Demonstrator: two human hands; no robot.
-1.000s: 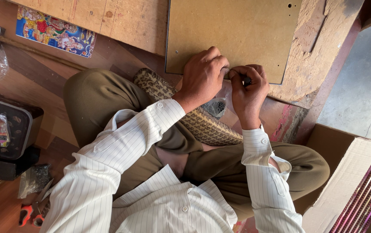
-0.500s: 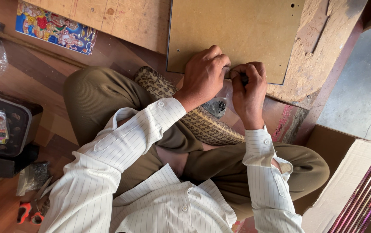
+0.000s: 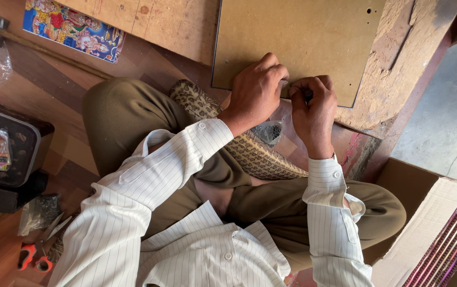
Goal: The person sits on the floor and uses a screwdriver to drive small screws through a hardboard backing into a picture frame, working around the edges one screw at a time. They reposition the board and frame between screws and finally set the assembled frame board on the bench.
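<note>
Your right hand (image 3: 314, 109) is curled into a fist around a small dark tool, only its tip showing between the fingers, pressed to the near edge of the brown hardboard panel (image 3: 297, 37). Your left hand (image 3: 256, 90) lies just beside it, fingers bent and pressed down on the same edge, the fingertips meeting the right hand's knuckles. What they pinch there is too small to tell.

Against the earlier views almost nothing changes: both hands stay at the same spot on the panel edge, and the grip is no looser. The work at that point looks unfinished, by my judgement.

Just below the hands, a small clear bag of dark bits (image 3: 268, 131) rests on a woven patterned cushion (image 3: 249, 146) across your lap. Far out to the left lie a colourful picture print (image 3: 71, 29), a black tray (image 3: 5, 151) and orange-handled scissors (image 3: 34, 255).
</note>
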